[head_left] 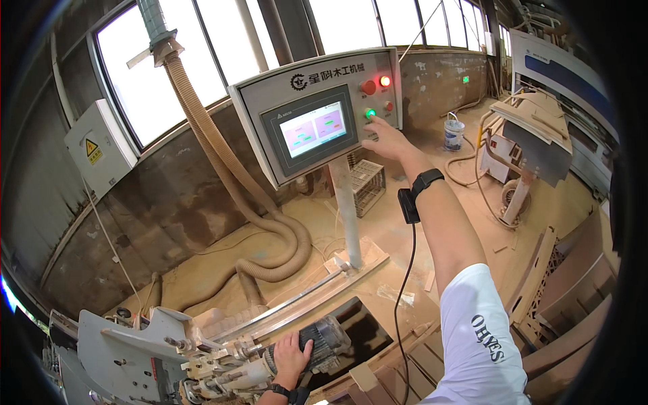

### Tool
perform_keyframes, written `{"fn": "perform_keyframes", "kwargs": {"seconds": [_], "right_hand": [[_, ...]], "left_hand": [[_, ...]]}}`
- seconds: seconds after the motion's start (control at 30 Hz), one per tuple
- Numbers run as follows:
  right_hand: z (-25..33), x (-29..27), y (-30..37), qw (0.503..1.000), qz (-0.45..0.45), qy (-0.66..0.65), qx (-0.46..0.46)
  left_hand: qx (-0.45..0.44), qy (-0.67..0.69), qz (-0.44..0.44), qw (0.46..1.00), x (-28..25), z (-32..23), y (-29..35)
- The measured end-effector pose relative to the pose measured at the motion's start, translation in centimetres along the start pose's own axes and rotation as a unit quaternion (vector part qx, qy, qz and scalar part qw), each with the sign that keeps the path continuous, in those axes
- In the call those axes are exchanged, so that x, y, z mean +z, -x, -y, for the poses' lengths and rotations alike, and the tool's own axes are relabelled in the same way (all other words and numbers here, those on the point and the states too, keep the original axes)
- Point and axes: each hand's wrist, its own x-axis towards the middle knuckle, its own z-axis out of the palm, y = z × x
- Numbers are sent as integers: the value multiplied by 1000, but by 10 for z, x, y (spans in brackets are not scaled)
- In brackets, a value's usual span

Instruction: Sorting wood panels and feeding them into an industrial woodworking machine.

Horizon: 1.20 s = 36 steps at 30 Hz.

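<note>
My right hand (388,143) is raised to a grey control panel (314,71) on a post. Its index fingertip meets the green lit button (370,113), the other fingers are loosely bent, and nothing is held. Left of that hand, the panel's touch screen (312,130) is lit with pink and white fields. A red knob (368,88) and a glowing red lamp (385,81) sit above the green button. Low down, my left hand (290,356) lies with fingers spread on a dark electric motor (325,341) of a woodworking machine. Each wrist wears a dark strap.
Ribbed dust hoses (202,128) drop from above and coil on the dusty floor. Behind the post stands a crate (368,187). A white bucket (453,133) and another machine (530,135) are at right. A black cable (405,290) hangs from my right wrist. Boards (567,304) lie at lower right.
</note>
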Motion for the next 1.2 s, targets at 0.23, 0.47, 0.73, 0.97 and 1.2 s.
{"fn": "perform_keyframes", "kwargs": {"seconds": [0.23,0.47,0.73,0.97,1.2], "right_hand": [[98,-66,98,957,-43,-287,6],[188,-151,241,964,36,-257,64],[257,-181,450,890,36,-381,248],[191,9,688,623,104,-490,601],[207,90,634,608,-44,-504,611]], "left_hand": [[2,-3,-19,1000,-5,-2,-6],[5,121,-28,992,1,0,-10],[-191,663,171,703,0,-54,29],[-20,487,279,828,-17,-103,49],[-21,459,309,833,-19,-127,81]]}}
